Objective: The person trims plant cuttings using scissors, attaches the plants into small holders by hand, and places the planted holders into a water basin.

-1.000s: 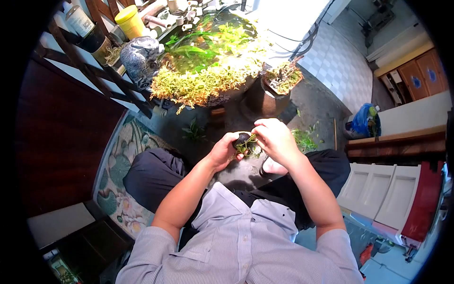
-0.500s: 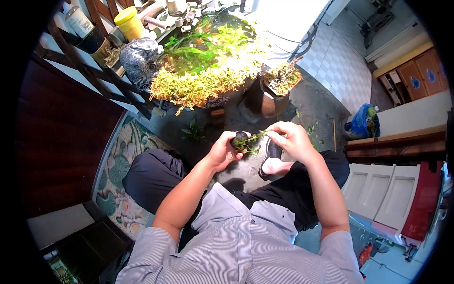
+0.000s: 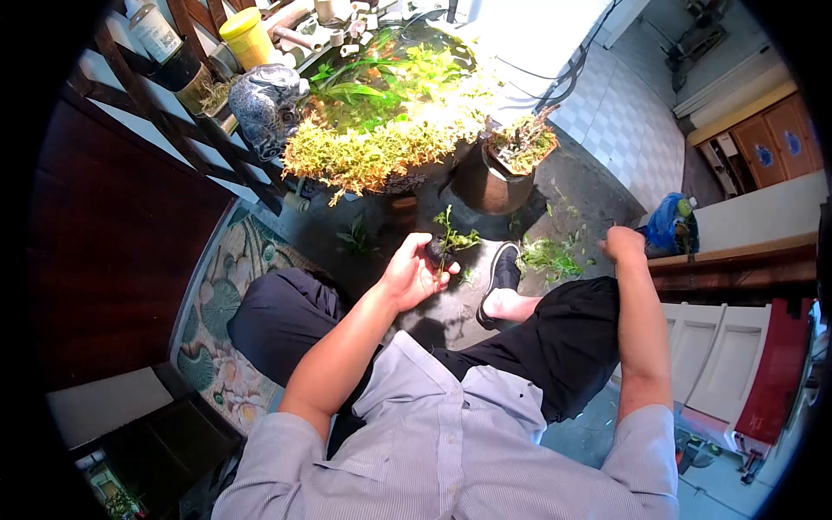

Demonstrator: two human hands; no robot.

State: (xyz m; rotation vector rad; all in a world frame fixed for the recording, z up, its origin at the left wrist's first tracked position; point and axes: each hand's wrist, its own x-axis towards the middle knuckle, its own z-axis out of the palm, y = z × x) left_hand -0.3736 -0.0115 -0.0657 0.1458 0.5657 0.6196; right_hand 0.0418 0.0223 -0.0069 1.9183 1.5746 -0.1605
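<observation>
Green sprig [image 3: 459, 240] and dark clump [image 3: 435, 252], one each, sit in the curled fingers of the left hand [image 3: 411, 276], left of one slipper [image 3: 504, 267]; right of it, one clippings heap [image 3: 553, 256] and the right hand [image 3: 624, 244], grip unclear; beyond it, one brown pot [image 3: 490, 192].

Home, by the look of it — a patio or courtyard corner. Sunlit water basin [image 3: 405, 182] overgrown with yellow-green foliage [image 3: 373, 149], potted plant [image 3: 523, 146] in a brown pot [image 3: 492, 189] just beside. Dark wooden lattice [image 3: 143, 100] at upper left; yellow container [image 3: 247, 41] and grey ornament [image 3: 263, 108] near it. Bare grey floor [image 3: 598, 199] strewn with clippings [image 3: 553, 257], checkered tiles [image 3: 611, 113] beyond, running toward a brown wooden cabinet [image 3: 780, 143]. Bin with blue bag [image 3: 666, 227] at right, lotus-patterned panel or mat [image 3: 217, 299] at left — domestic clutter, casual slip-on shoe [image 3: 504, 270] on the wearer's foot.
</observation>
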